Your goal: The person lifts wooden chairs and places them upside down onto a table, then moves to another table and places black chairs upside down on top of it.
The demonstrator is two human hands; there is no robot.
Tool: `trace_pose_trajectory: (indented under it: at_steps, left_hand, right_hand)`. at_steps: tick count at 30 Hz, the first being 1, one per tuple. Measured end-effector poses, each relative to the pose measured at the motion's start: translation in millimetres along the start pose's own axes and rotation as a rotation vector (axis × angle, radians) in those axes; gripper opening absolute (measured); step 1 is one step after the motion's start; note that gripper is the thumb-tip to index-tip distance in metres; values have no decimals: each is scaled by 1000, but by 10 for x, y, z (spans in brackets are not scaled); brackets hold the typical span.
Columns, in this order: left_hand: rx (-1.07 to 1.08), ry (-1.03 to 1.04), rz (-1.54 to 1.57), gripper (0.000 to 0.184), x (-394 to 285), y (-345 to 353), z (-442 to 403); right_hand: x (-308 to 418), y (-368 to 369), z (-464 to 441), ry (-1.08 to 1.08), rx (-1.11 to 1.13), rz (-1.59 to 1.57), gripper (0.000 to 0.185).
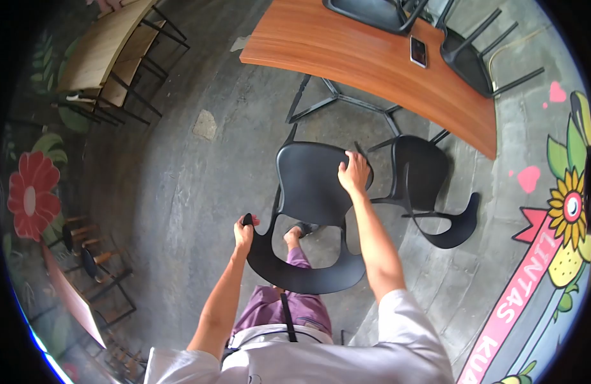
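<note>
A black plastic chair (313, 182) is right in front of my body, its curved backrest nearest me and its seat farther off. My left hand (245, 233) is closed round the left end of the backrest. At the seat's far right edge, my right hand (353, 173) grips the rim, fingers partly over the side. Just right of this chair stands a second black chair (421, 173), its backrest also toward me. Beyond both is a wooden table (346, 54) with dark metal legs.
On the table lie a phone (418, 52) and upturned black chairs (467, 61). A light wooden table (94, 54) stands at the far left, with stools (94, 256) below it. A painted wall (532, 281) runs along the right. My foot (294, 235) is beneath the chair.
</note>
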State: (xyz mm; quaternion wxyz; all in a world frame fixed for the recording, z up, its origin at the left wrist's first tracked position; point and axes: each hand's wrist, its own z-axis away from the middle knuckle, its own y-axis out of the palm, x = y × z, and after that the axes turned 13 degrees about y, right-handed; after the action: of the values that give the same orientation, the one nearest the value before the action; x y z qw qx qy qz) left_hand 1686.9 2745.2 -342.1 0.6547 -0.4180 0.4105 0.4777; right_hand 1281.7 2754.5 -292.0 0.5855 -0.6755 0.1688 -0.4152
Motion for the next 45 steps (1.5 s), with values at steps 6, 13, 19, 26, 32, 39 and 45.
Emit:
trace_pose_trajectory:
  at_steps: [6, 13, 19, 26, 32, 39, 45]
  left_hand:
    - [94, -18, 54, 37, -199, -16, -11]
    - [115, -127, 119, 24, -59, -89, 14]
    - [142, -173, 99, 11, 19, -189, 212]
    - [159, -153, 138, 14, 137, -648, 681]
    - [172, -36, 182, 15, -82, -1095, 1176]
    - [103, 38, 339, 14, -302, -1570, 1748]
    - [91, 61, 397, 23, -277, -1909, 2088]
  right_hand:
    - [26, 518, -527, 168, 368, 191, 55]
    - [-11, 540, -530, 146, 439, 210, 52]
    - [-64, 409, -219, 171, 398, 222, 52]
    - [37, 88, 569, 83, 163, 201, 48]
    - [329, -576, 1239, 7, -15, 127, 45]
    - [835, -1526, 1964, -165, -191, 78, 42]
    - [1258, -2272, 2570, -283, -270, 29, 43]
